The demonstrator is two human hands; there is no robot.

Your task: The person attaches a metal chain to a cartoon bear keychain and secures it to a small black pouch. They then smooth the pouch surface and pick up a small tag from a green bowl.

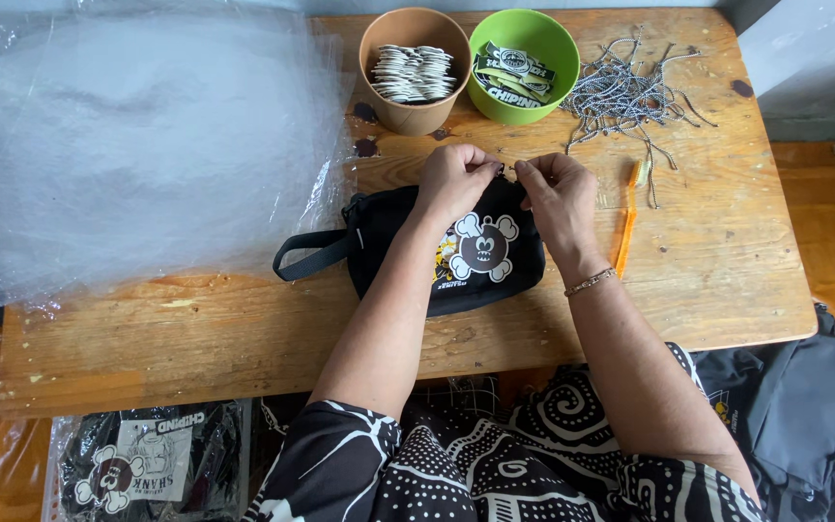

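Both forearms reach forward to a black fabric pouch with a skull print (480,249), lying lengthwise across the wooden tabletop's (244,338) middle. Left hand (456,179) and right hand (555,188) pinch something small at its far top edge, fingertips nearly touching.

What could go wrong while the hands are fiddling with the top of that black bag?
The left hand and right hand pinch something tiny at the top edge of the black pouch; it might slip from the fingers. The orange toothbrush lies right beside the right wrist and could get knocked. The brown cup of stickers stands close behind and could tip.
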